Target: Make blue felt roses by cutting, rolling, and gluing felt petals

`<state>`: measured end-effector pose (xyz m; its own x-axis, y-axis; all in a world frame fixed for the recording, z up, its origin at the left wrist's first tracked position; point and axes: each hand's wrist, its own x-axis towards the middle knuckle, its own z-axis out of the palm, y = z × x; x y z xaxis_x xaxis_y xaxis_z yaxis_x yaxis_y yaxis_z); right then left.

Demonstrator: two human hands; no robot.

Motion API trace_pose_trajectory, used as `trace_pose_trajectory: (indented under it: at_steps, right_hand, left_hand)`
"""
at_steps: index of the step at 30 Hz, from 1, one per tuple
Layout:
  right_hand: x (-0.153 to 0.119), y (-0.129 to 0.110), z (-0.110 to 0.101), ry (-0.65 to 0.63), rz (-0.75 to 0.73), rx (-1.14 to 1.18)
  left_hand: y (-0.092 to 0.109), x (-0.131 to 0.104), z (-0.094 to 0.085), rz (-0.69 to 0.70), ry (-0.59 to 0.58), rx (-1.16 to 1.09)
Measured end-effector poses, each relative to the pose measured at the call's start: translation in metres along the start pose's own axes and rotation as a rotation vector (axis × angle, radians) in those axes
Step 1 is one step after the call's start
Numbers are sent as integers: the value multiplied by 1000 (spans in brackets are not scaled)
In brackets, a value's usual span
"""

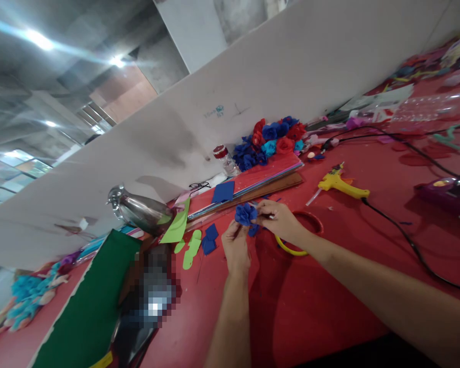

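Holds a blue flower [245,213] up over the red table [314,312], in front of the body, between both hands. Pinches it from below with the left hand [235,240], thumb and fingertips together beneath the petals, presumably to leave the bloom uncrushed. Has the right hand [274,217] at the flower's right edge, fingers curled together; impossible to make out whether clamped on a petal or merely touching, probably placed there for finer handling. Has a yellow ring [291,251] lying beneath the right wrist, and blue cut pieces [209,246] and green cut pieces [192,249] to the left, seemingly sorted by colour. Farther right, has the yellow glue gun [337,184] on its side, handle outward, perhaps for easy reach. Beyond, against the wall, has a heap of flowers [283,145] behind layered sheets [268,171], likely out of the way.
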<state>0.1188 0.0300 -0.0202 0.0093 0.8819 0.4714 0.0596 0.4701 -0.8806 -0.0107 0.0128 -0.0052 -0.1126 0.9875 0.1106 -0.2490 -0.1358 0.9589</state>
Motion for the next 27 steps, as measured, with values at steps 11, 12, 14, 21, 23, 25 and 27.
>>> trace_pose_trajectory:
  at_steps: [11,12,14,21,23,25,27]
  right_hand:
    - [-3,-9,1,53,-38,-49]
    - [-4,-10,1,58,-42,-52]
    - [-4,-12,1,62,-58,-63]
    - [-7,-18,2,40,-119,-102]
    - [-6,-20,0,39,-122,-92]
    - [-5,-22,-3,70,-102,-63]
    - [-4,-25,-7,131,-75,-28]
  left_hand:
    - [-3,1,0,-34,19,-36]
    - [-4,1,-1,-43,14,-36]
    - [-6,1,-2,-54,10,-39]
    - [-4,1,-2,-38,13,-20]
    - [-4,1,-3,-11,1,32]
    - [-5,1,-5,21,-11,92]
    - [-8,1,-6,45,-31,139]
